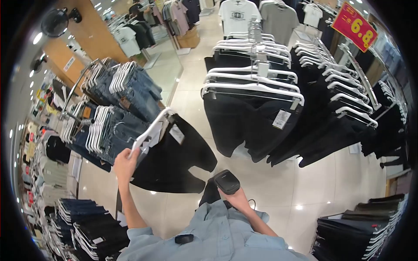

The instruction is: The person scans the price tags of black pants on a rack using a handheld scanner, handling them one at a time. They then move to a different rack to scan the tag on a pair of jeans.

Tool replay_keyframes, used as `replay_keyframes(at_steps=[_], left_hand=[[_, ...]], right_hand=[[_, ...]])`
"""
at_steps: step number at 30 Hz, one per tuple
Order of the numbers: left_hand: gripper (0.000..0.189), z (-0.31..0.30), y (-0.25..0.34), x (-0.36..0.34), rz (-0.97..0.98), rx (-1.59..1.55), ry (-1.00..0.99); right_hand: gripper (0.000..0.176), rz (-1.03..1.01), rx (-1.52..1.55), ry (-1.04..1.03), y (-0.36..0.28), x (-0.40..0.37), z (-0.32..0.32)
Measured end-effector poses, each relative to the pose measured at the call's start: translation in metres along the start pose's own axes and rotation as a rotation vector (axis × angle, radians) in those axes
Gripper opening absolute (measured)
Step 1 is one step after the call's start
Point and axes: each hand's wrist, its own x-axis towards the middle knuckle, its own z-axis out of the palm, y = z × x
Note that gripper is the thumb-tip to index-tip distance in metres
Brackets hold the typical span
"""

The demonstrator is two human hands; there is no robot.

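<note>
My left hand [125,165] is closed around one end of a white clothes hanger [150,129], held out to the left and tilted. Black shorts [172,163] hang from it, with a white tag [176,134] near the waistband. Low in front of my body, my right hand [236,200] grips a dark handheld barcode scanner [227,181], its rounded head facing away from me. Ahead, more black shorts [244,117] hang on white hangers from a rack, and a printed price tag [281,119] shows on the nearest pair.
Denim shorts [126,124] hang on a rack at the left. Another row of black garments [305,100] stands to the right, below a red price sign [355,27]. Racks of dark trousers [93,222] are near me on both sides. Pale tiled floor [278,187] runs between them.
</note>
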Motion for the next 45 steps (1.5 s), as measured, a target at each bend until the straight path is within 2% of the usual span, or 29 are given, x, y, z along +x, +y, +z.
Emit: replay_keyframes(at_steps=[3, 7, 10, 12, 15, 18, 20, 24, 25, 27, 30, 34, 40, 42, 45], left_hand=[[0.043, -0.01, 0.008, 0.02, 0.088, 0.064, 0.124], [0.041, -0.016, 0.037, 0.043, 0.151, 0.057, 0.133], [0.04, -0.014, 0.049, 0.054, 0.277, 0.086, 0.155], [0.039, -0.01, 0.057, 0.063, 0.4, 0.118, 0.095], [0.037, -0.01, 0.063, 0.069, 0.486, 0.112, 0.029], [0.034, -0.024, 0.075, 0.062, 0.56, 0.104, -0.033], [0.032, -0.044, 0.088, 0.052, 0.611, 0.103, -0.158], [0.031, -0.06, 0.118, 0.034, 0.726, 0.037, -0.169], [0.032, -0.058, 0.125, 0.032, 0.806, 0.037, -0.137], [0.032, -0.046, 0.139, 0.03, 0.855, 0.026, -0.132], [0.034, -0.03, 0.165, 0.026, 0.953, 0.014, -0.103], [0.03, -0.018, 0.203, 0.018, 1.004, -0.063, -0.194], [0.037, 0.022, 0.249, 0.014, 1.172, -0.249, -0.24], [0.039, 0.039, 0.268, 0.013, 1.153, -0.313, -0.277], [0.041, 0.059, 0.298, 0.016, 1.16, -0.345, -0.284]], right_hand=[[0.032, 0.071, -0.017, -0.003, -0.006, -0.003, -0.007], [0.031, -0.005, 0.002, 0.084, -0.004, -0.001, -0.015], [0.03, 0.119, -0.03, 0.12, -0.008, -0.001, -0.021], [0.033, 0.154, 0.009, 0.142, -0.01, 0.004, -0.025], [0.032, 0.096, 0.021, 0.197, -0.015, 0.006, -0.03], [0.032, 0.105, 0.018, 0.202, -0.008, 0.009, -0.033], [0.032, 0.111, 0.011, 0.194, -0.005, 0.011, -0.032], [0.03, 0.096, -0.019, 0.143, -0.009, 0.01, -0.03], [0.03, 0.095, -0.02, 0.143, -0.008, 0.009, -0.029], [0.032, -0.074, 0.019, 0.166, -0.002, 0.006, -0.027], [0.034, -0.041, 0.01, 0.108, -0.015, -0.007, -0.033], [0.033, -0.095, 0.001, 0.157, -0.018, -0.024, -0.037], [0.036, -0.033, -0.03, 0.288, -0.016, -0.049, -0.046], [0.032, -0.086, 0.047, 0.393, -0.015, -0.056, -0.046], [0.023, -0.102, -0.021, 0.517, -0.015, -0.065, -0.045]])
